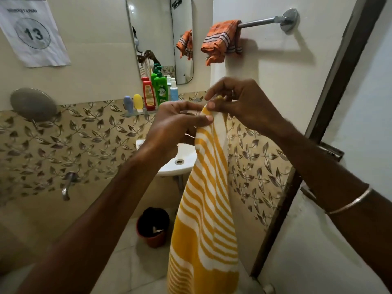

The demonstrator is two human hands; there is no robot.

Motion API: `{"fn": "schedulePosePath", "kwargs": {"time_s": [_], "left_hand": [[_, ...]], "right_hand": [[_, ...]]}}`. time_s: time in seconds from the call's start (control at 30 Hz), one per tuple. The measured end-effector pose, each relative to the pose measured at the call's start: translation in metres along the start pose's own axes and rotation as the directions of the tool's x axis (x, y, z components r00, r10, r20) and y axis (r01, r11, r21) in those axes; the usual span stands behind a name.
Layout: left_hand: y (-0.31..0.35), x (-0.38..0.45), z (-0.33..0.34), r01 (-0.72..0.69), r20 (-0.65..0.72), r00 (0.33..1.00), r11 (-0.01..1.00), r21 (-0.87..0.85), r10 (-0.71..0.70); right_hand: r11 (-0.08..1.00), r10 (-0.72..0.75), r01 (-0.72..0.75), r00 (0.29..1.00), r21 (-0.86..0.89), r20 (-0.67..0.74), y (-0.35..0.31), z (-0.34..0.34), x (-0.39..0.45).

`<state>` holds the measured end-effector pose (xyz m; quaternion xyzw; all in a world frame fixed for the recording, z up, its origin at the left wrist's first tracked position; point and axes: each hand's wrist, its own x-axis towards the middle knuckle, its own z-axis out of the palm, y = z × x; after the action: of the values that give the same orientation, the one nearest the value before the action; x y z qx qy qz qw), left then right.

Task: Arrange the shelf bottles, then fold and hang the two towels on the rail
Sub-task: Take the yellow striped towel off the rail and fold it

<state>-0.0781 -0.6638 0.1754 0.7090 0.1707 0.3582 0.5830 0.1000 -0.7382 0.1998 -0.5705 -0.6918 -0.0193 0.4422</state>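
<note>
A yellow-striped towel [203, 209] hangs lengthwise, pinched at its top; an orange towel [220, 40] drapes bunched over the rail [261, 22]; bottles [158, 90] stand upright on the shelf [139, 112].

Paper sheet [31, 32] on wall: circled "13"; header line above blurred. Bottle labels unreadable.

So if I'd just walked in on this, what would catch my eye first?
Most likely the yellow-and-white striped towel, hanging long in the middle of the view, its top edge pinched by the left hand and the right hand. Next, the orange towel bunched over the metal rail on the wall above. To the left, a row of coloured bottles stands on the shelf below the mirror.
</note>
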Motion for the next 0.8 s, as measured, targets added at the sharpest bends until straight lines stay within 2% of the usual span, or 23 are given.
{"fn": "schedulePosePath", "kwargs": {"time_s": [0.13,0.2,0.27,0.43,0.5,0.67,0.8], "left_hand": [[0.007,0.001,0.009,-0.027,-0.086,0.996,0.997,-0.070,0.021],[0.010,0.002,0.010,-0.047,-0.081,0.996,0.998,-0.041,0.044],[0.012,0.003,0.008,-0.049,-0.063,0.997,0.999,0.021,0.050],[0.011,0.002,0.004,0.022,-0.019,1.000,0.992,0.125,-0.020],[0.011,0.001,0.005,0.023,0.004,1.000,0.987,0.157,-0.024],[0.012,-0.004,0.011,-0.007,-0.032,0.999,0.990,0.138,0.011],[0.010,-0.004,0.012,0.040,-0.086,0.995,0.999,-0.002,-0.040]], "right_hand": [[0.995,0.014,-0.033,0.982,-0.098,-0.190,-0.002,0.008,-0.007],[0.997,0.046,-0.056,0.985,-0.057,-0.164,-0.004,0.008,-0.011],[0.991,0.125,-0.121,0.989,0.051,-0.080,-0.004,0.004,-0.014],[0.908,0.262,-0.263,0.964,0.327,0.049,0.000,0.000,-0.020],[0.910,0.253,-0.248,0.967,0.332,0.027,-0.003,0.004,-0.019],[0.976,0.170,-0.154,0.981,0.155,-0.097,-0.010,0.015,-0.018],[0.948,0.244,-0.205,0.960,0.243,-0.140,-0.011,0.021,-0.019]]}}
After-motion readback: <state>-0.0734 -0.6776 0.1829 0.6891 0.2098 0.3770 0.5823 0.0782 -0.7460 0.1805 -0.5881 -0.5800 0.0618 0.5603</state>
